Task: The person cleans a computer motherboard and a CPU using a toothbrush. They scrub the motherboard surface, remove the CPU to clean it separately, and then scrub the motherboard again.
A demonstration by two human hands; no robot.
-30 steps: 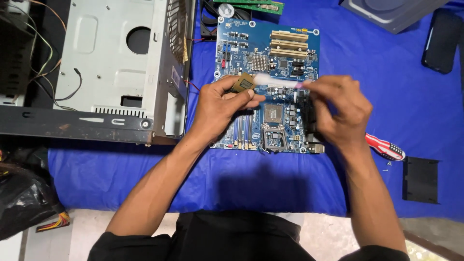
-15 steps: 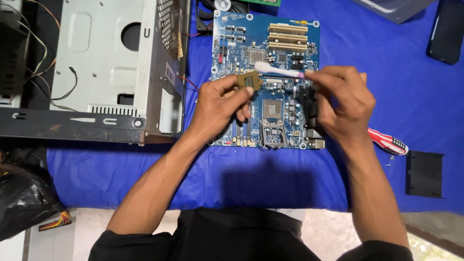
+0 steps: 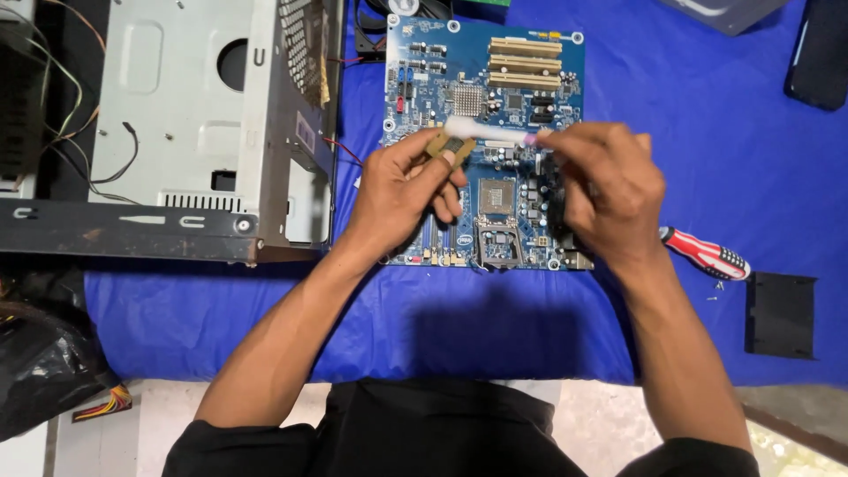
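My left hand (image 3: 408, 193) pinches a small square processor chip (image 3: 449, 147) by its edges, held above a blue motherboard (image 3: 484, 79). My right hand (image 3: 609, 190) grips a white toothbrush (image 3: 484, 132) by its pink-tipped handle, the bristle end resting on the chip. Below both hands the motherboard's open processor socket (image 3: 497, 196) shows, with its metal latch frame (image 3: 499, 244) toward me.
An open grey computer case (image 3: 177, 115) lies at the left with loose wires. A red-and-white handled screwdriver (image 3: 705, 253), small screws and a black square plate (image 3: 780, 314) lie on the blue cloth (image 3: 698, 115) at the right. A dark phone-like slab (image 3: 821, 53) sits top right.
Both hands stay together over the board; the toothbrush has shifted slightly along the chip. The view has drifted a little, so the board sits higher in the frame.
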